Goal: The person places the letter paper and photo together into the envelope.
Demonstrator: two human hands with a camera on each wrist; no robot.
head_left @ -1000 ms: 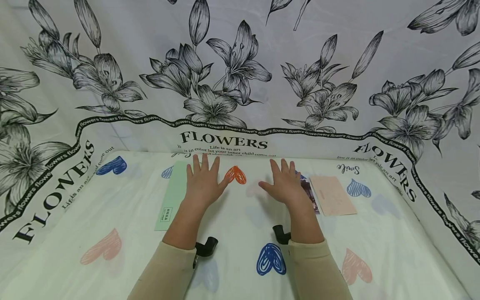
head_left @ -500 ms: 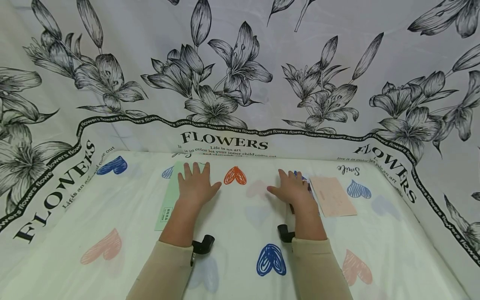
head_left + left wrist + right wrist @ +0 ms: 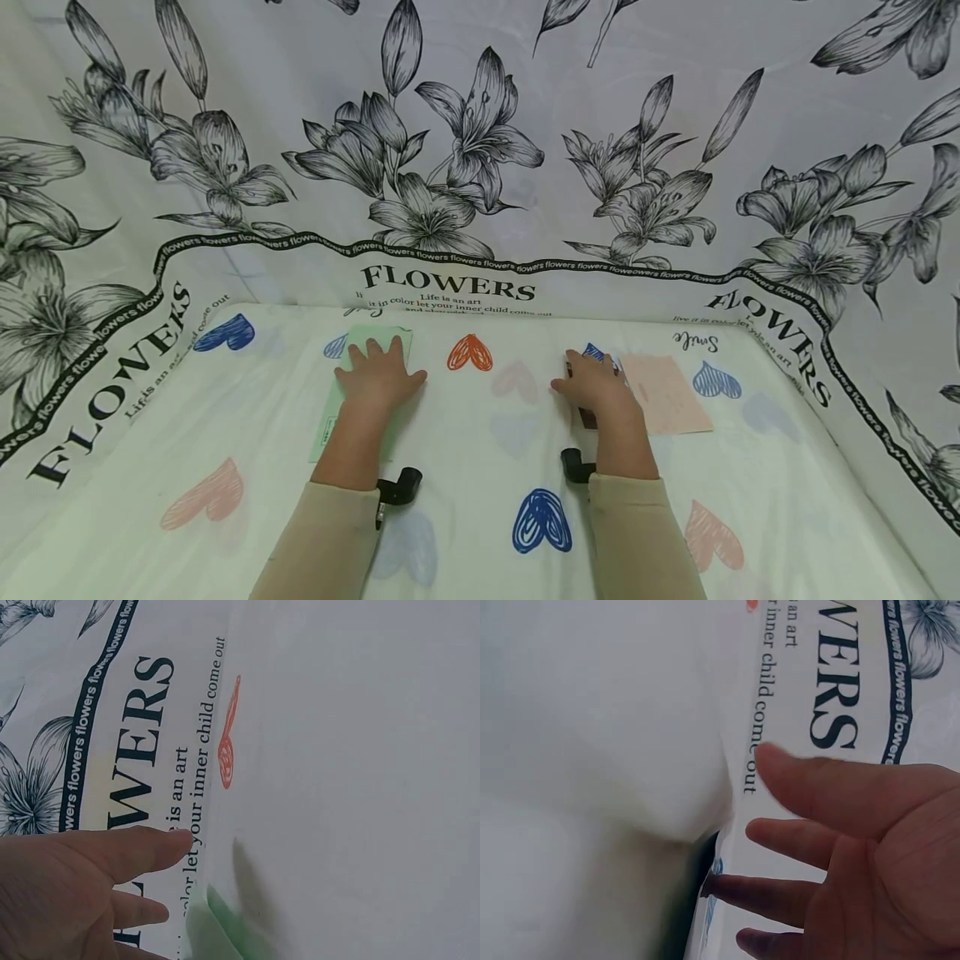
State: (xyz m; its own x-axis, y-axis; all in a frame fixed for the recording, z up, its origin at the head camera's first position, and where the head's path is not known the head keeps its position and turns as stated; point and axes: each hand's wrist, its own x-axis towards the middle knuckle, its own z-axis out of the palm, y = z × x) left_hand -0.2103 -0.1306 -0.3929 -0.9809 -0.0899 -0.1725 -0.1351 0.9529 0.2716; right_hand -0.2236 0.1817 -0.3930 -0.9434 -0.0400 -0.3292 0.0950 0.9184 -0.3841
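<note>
My left hand (image 3: pixel 375 377), fingers spread, is over a long green paper (image 3: pixel 330 408) with a small printed label. In the left wrist view the thumb and fingers of that hand (image 3: pixel 67 892) stretch out above the green paper's edge (image 3: pixel 225 937). My right hand (image 3: pixel 596 385) is over a dark printed card (image 3: pixel 587 418), which it mostly covers. The right wrist view has its fingers extended, one fingertip close to the card's dark edge (image 3: pixel 694 892). Whether either hand touches paper, I cannot tell.
Just right of my right hand lies a pale pink card (image 3: pixel 671 396). A white cloth (image 3: pixel 465 442) printed with hearts covers the table. Behind it hangs a flower-printed curtain (image 3: pixel 480 208). Black camera mounts (image 3: pixel 401 486) sit at both wrists.
Both hands have come lower and nearer. The left has shifted left over the green paper. The right has shifted right over the dark card.
</note>
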